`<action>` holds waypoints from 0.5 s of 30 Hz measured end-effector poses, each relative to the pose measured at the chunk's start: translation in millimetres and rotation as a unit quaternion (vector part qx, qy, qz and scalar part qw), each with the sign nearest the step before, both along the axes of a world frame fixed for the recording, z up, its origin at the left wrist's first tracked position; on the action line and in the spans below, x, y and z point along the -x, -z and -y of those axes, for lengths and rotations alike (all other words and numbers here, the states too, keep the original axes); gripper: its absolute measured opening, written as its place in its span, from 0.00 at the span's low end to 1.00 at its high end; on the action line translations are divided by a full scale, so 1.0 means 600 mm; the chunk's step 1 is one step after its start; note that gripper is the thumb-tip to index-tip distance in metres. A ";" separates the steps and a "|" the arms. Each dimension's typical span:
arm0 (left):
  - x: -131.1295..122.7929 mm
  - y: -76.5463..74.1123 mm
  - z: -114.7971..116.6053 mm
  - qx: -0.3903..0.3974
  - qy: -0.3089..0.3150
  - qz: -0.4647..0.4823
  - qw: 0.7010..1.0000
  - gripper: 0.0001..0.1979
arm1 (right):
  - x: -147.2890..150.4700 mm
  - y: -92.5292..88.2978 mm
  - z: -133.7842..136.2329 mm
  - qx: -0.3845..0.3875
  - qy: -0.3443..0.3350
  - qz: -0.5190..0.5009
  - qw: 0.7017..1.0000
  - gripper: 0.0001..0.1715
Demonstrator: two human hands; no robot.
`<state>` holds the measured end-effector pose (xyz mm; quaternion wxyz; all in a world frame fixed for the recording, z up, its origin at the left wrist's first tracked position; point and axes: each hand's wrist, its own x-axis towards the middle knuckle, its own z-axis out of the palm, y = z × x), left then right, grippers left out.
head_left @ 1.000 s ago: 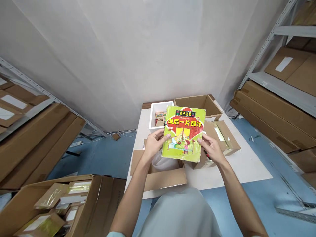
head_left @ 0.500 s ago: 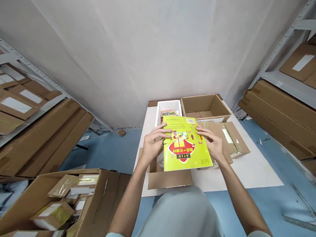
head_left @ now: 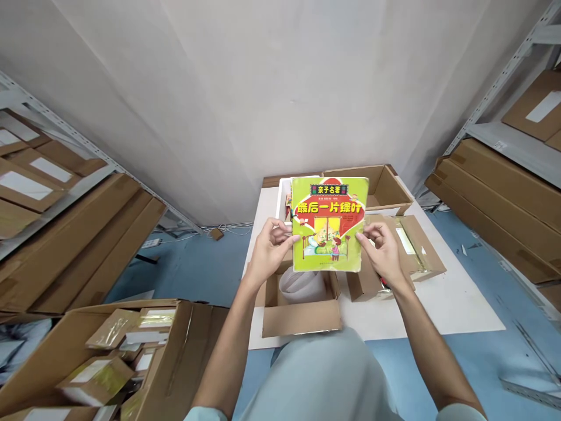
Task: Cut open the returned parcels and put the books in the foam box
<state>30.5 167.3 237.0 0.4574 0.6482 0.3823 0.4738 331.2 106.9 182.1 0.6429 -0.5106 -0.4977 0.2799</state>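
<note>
A green and red picture book point(head_left: 328, 225) is held upright above the table, its illustrated front cover facing me. Its left edge is pinched by my left hand point(head_left: 274, 242), its right edge by my right hand point(head_left: 381, 245). Below the book stands an open cardboard box point(head_left: 302, 317) with a white rolled material point(head_left: 302, 285) inside. Behind the book is a white bin point(head_left: 283, 202), mostly hidden, with colourful items partly showing in it.
At the table's back right stands an open brown carton point(head_left: 388, 184). Taped boxes point(head_left: 416, 242) lie at the right of the white table point(head_left: 464, 304). On the floor at left, a large carton point(head_left: 175, 351) holds several small parcels. Shelves with boxes point(head_left: 504, 193) flank both sides.
The book has been turned from its back cover, which was upside down and tilted, to its upright front cover. Both hands have shifted to its lower side edges, uncovering more of the box below.
</note>
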 end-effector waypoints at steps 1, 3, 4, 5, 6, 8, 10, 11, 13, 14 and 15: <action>-0.001 -0.001 -0.003 0.003 0.011 -0.010 1.000 0.23 | -0.003 -0.003 0.000 0.011 -0.016 0.012 1.000 0.21; 0.000 -0.005 -0.008 0.011 0.030 -0.045 0.998 0.22 | -0.011 -0.011 0.002 0.040 -0.047 0.026 0.998 0.22; 0.001 -0.008 -0.010 0.015 0.036 -0.060 0.997 0.23 | -0.015 -0.014 0.003 0.053 -0.062 0.025 0.996 0.24; 0.002 -0.010 -0.013 0.019 0.041 -0.068 0.997 0.25 | -0.020 -0.016 0.003 0.061 -0.076 0.018 0.995 0.26; 0.003 -0.012 -0.015 0.023 0.045 -0.068 0.996 0.27 | -0.025 -0.019 0.003 0.065 -0.090 0.008 0.994 0.27; 0.001 -0.014 -0.018 0.031 0.050 -0.055 0.997 0.28 | -0.031 -0.024 0.001 0.062 -0.103 -0.012 0.993 0.29; -0.008 -0.014 -0.019 0.034 0.037 -0.045 0.998 0.28 | -0.032 -0.030 -0.003 0.061 -0.089 -0.020 0.994 0.26; -0.014 -0.014 -0.019 0.037 0.023 -0.044 0.998 0.26 | -0.031 -0.034 -0.005 0.063 -0.073 -0.023 0.995 0.23; -0.027 -0.014 -0.019 0.050 -0.007 -0.046 0.998 0.25 | -0.027 -0.043 -0.010 0.075 -0.046 -0.035 0.995 0.22; -0.033 -0.015 -0.019 0.063 -0.018 -0.046 0.997 0.25 | -0.024 -0.048 -0.012 0.083 -0.040 -0.046 0.995 0.24; -0.039 -0.017 -0.019 0.079 -0.024 -0.046 0.996 0.25 | -0.022 -0.051 -0.013 0.092 -0.040 -0.058 0.993 0.26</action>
